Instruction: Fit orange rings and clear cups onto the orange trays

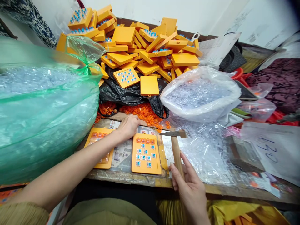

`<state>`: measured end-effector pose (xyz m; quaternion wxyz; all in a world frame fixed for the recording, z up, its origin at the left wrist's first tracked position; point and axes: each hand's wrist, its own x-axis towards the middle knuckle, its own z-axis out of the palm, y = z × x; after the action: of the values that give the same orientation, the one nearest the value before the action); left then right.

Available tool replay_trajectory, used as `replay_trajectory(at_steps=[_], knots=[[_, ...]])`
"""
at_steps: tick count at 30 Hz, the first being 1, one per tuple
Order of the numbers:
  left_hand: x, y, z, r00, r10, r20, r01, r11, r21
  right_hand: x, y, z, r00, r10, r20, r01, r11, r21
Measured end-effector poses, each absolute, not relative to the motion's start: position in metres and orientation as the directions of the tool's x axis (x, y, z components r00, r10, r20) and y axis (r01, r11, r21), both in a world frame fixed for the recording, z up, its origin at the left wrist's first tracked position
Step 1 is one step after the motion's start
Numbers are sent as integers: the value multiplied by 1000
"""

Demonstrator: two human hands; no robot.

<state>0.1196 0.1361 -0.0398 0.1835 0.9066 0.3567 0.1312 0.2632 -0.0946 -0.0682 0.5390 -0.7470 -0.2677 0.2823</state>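
Observation:
My right hand [188, 186] is wrapped round the wooden handle of a hammer [176, 150], whose head points up and away from me. In front of me lies a yellow panel [146, 170] with a row of orange rings along its top and several blue-and-clear pieces below. My left hand [128, 126] is just beyond that panel, by the near edge of a pile of orange rings [145, 112]. Its fingers are curled together, and what they hold, if anything, is hidden. Under my left forearm sits another yellow panel [105, 164], partly covered, with orange rings and clear pieces on it.
Yellow cases [124, 35] are heaped at the back on black plastic [119, 92]. A green bag [47, 122] of clear pieces bulges at left. A white bag [199, 97] and loose clear pieces [208, 153] take up the right. A paper marked 130 [272, 150] is farther right.

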Motion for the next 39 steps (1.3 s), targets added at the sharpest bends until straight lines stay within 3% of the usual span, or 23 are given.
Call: replay_trajectory(at_steps=[8, 12, 16, 19, 23, 27, 31, 35, 39], knots=[[125, 73, -31, 736, 644, 208, 381, -648, 660, 264, -110, -67, 668, 742, 66, 376, -259, -890], [135, 57, -39, 759, 619, 201, 399, -687, 608, 272, -119, -61, 532, 833, 151, 600, -245, -762], [136, 55, -47, 723, 655, 219, 439, -681, 586, 277, -121, -55, 353, 898, 263, 746, -101, -658], [134, 53, -51, 703, 663, 256, 423, -680, 599, 274, -121, -50, 299, 906, 301, 786, -55, -615], [133, 52, -55, 682, 680, 270, 397, -654, 644, 270, -122, -44, 376, 858, 349, 769, -79, -634], [134, 49, -56, 662, 710, 240, 405, -608, 683, 275, -124, -50, 297, 910, 287, 795, -70, -603], [131, 56, -46, 696, 682, 223, 356, -599, 718, 277, -123, -60, 365, 914, 178, 690, -137, -711], [125, 94, -30, 636, 748, 189, 450, -559, 696, 266, -114, -61, 655, 756, -4, 304, -268, -914], [128, 142, -31, 565, 806, 178, 566, -535, 627, 258, -101, -57, 733, 660, -168, -14, -231, -973]])
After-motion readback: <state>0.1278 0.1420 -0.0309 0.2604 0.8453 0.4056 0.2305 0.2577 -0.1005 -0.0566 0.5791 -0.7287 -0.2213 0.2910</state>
